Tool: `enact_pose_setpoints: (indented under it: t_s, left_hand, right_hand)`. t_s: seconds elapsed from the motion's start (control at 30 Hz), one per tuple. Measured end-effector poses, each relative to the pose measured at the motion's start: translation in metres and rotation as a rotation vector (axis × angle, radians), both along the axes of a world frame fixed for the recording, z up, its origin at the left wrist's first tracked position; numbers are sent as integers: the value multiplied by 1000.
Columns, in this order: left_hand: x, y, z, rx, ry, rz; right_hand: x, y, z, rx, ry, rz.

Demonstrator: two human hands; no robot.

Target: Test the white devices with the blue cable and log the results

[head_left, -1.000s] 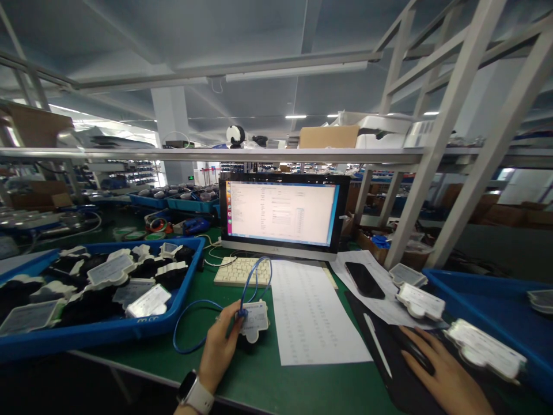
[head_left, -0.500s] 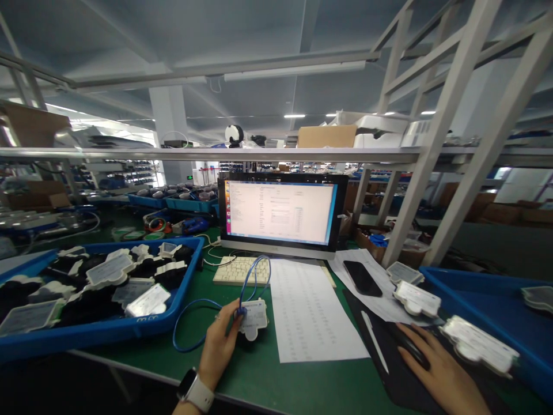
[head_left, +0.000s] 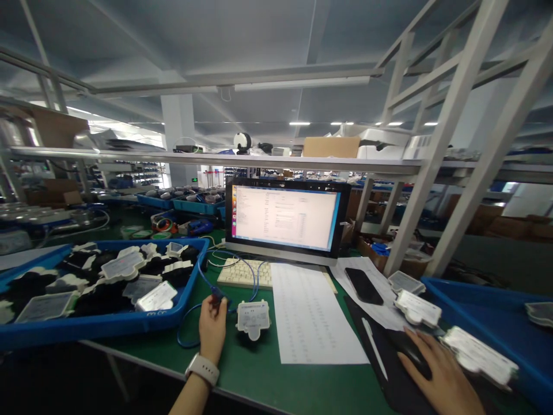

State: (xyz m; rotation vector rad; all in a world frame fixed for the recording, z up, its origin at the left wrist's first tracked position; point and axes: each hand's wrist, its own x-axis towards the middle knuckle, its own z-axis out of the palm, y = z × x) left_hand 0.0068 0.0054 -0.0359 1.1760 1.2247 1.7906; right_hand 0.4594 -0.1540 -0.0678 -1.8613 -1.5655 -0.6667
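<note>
My left hand [head_left: 213, 320], with a watch on its wrist, pinches the plug end of a blue cable [head_left: 202, 276] between thumb and fingers. To its right, a white and black module with a printed label [head_left: 253, 318] lies on the green table, apart from my fingers. The cable loops behind the hand and up toward the keyboard [head_left: 237, 273]. On the black mouse pad [head_left: 371, 357], my right hand [head_left: 440, 369] rests over a black computer mouse [head_left: 412, 353], fingers curved round its right side.
A blue bin [head_left: 129, 328] of similar modules stands left; another blue bin [head_left: 475, 314] is at right, with several modules [head_left: 479, 354] beside it. A monitor [head_left: 285, 219], printed sheet [head_left: 317, 317], phone [head_left: 364, 286] and white pen [head_left: 375, 349] lie around the middle.
My left hand has moved left, away from the module, taking the cable's plug with it. The module now lies alone on the table. My right hand stays at the mouse.
</note>
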Motion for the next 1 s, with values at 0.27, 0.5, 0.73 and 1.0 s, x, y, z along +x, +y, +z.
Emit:
enact_pose_setpoints:
  t_s: [0.27, 0.5, 0.73, 1.0]
  left_hand:
    - [-3, 4, -6, -63, -85, -65]
    - [-4, 6, -8, -65, -89, -74]
    - [-4, 6, -8, -68, -91, -68]
    - [-3, 6, -6, -72, -78, -61]
  right_hand:
    - [-54, -6, 50, -290, 168, -67]
    - [-73, 22, 66, -731, 314, -69]
    - [-68, 28, 50, -771, 792, 131]
    - [-102, 24, 58, -319, 1215, 398]
